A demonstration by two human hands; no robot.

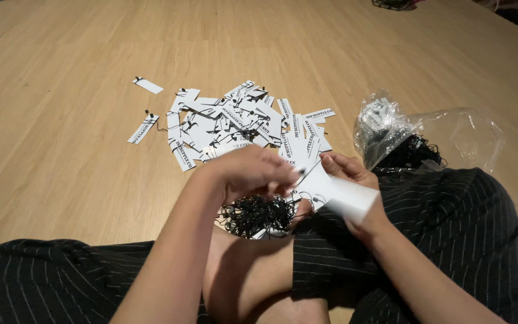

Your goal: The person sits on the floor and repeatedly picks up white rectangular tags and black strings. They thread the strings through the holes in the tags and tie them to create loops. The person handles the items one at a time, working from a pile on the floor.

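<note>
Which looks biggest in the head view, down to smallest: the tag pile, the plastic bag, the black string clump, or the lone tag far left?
1. Tag pile, the widest spread.
2. Plastic bag, close behind; its clear edges are hard to trace, so this rank is unsure.
3. String clump, partly hidden by the left hand.
4. Lone tag, clearly smallest, though farthest away.

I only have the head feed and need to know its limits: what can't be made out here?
- Left hand fingertips: head view, curled under, grip on the thin string unclear.
- Right hand palm: covered by the stack of white tags.
- Clear plastic bag contents: glare and crumpled film.
- Dark objects at the top edge: cut off.
</note>
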